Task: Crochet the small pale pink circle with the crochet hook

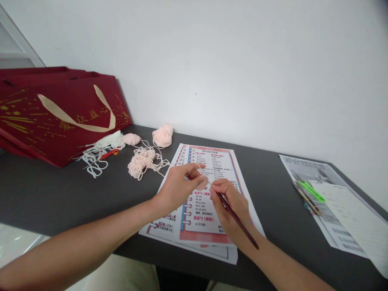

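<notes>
The left hand (178, 184) pinches a small pale-pink yarn piece (202, 184); the right hand (233, 200) grips a slender dark-brown hook (239, 221); tangled pale-pink strands (142, 161) leftward could snag, jerking stitches loose.

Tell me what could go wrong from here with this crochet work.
The crochet hook in the right hand points toward the left hand, so a slip might poke it. The heap of pale pink yarn lies in loose, jumbled loops, so a tug could knot it.
</notes>
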### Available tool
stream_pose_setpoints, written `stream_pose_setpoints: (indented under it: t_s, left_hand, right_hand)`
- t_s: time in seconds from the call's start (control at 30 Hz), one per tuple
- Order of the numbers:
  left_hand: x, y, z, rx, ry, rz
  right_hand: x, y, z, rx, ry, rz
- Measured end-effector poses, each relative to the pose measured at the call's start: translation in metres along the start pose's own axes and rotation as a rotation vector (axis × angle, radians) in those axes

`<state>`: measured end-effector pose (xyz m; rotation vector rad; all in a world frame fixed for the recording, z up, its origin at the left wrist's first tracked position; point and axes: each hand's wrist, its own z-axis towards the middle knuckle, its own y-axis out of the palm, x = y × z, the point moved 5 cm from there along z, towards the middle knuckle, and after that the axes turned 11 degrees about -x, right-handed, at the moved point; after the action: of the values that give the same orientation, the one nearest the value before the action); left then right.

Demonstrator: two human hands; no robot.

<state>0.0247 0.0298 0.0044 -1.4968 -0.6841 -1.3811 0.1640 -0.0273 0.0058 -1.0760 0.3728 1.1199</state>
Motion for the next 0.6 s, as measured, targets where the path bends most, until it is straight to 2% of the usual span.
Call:
stream_pose_setpoints:
  t_s: [0.07,0.1,0.27,0.33,0.43,0.6]
  left_hand:
    - [-0.001,0.000,0.001,-0.009,0.002,0.019]
    - [-0.002,0.000,0.001,-0.015,0.007,0.029]
    - [-0.002,0.000,0.002,-0.023,0.026,0.058]
    - [-0.002,0.000,0.002,-0.019,0.021,0.068]
    - [-0.003,0.002,0.001,-0.035,0.005,0.076]
    - [-0.002,0.009,-0.001,-0.118,0.028,0.043]
  right_hand:
    - [-0.002,0.002,0.000,-0.042,-0.074,-0.065]
    - [-0.001,0.001,0.000,-0.044,-0.062,-0.060]
    - [0.019,-0.001,0.001,-0.013,0.220,0.227]
    - [0.022,0.000,0.001,-0.001,0.225,0.267]
    - [0.017,0.002,0.001,-0.038,0.069,0.100]
    - [0.009,0.005,0.005,-0.231,-0.218,-0.087]
